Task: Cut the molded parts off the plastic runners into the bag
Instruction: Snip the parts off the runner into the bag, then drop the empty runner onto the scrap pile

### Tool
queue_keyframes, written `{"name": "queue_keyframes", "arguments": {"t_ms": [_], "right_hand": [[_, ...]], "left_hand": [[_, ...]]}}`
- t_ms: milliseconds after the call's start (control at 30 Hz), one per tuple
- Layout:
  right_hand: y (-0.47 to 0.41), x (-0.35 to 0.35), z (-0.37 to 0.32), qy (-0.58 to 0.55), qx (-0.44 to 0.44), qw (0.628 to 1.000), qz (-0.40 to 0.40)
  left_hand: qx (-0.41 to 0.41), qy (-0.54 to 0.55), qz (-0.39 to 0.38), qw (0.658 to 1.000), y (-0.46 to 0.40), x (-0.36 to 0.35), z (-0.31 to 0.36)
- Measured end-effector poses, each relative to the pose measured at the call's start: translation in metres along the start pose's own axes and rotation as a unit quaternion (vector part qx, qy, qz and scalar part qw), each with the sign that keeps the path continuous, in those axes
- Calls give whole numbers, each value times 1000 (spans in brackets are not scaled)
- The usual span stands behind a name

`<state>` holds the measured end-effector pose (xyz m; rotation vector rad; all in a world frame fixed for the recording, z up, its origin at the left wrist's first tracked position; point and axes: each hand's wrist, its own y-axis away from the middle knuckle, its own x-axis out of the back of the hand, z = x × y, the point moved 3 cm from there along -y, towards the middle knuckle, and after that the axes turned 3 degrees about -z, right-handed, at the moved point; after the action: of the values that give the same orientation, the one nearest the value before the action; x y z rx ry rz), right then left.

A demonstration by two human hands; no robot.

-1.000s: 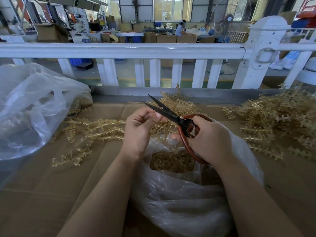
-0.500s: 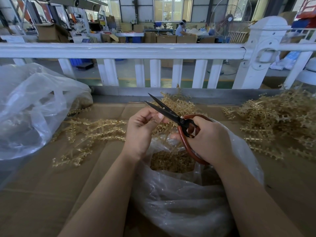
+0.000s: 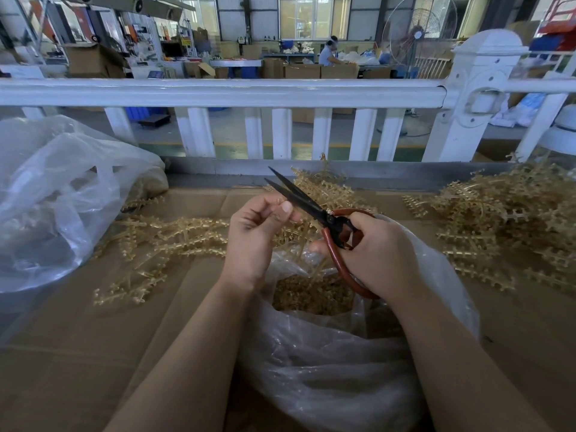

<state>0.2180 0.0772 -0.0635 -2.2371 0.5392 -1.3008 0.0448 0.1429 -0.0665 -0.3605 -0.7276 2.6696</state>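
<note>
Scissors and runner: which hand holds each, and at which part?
Right hand grips the scissors by the red handles; left hand pinches a runner near its top end.

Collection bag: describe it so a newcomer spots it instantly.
Start at the white railing, then come down to the cardboard worktop. The collection bag is the clear one directly under both hands, mouth open on loose cut parts; the other bag, far left, holds none visibly.

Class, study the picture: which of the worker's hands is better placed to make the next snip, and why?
Right. The right hand already grips the scissors, blades open above the bag; the left hand merely pinches the runner beside them.
</note>
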Motion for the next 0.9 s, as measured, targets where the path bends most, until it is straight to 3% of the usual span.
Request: {"name": "queue_keyframes", "arguments": {"t_ms": [200, 333, 533, 667, 800, 900], "right_hand": [[-3, -5, 5, -144, -108, 981, -73], [-4, -7, 5, -217, -141, 963, -72], [-6, -1, 3, -333, -215, 918, -39], [-6, 7, 0, -397, -245, 884, -7], [-5, 9, -2, -409, -267, 872, -6], [-6, 7, -4, -390, -266, 881, -25]], "left_hand": [[11, -14, 1, 1000, 0, -2, -2], [22, -22, -15, 999, 0, -4, -2], [159, -47, -10, 986, 3, -3, -8], [239, -18, -56, 969, 8, -5, -12], [209, -16, -128, 969, 9, -13, -6], [170, 26, -102, 980, 8, -15, -4]]}}
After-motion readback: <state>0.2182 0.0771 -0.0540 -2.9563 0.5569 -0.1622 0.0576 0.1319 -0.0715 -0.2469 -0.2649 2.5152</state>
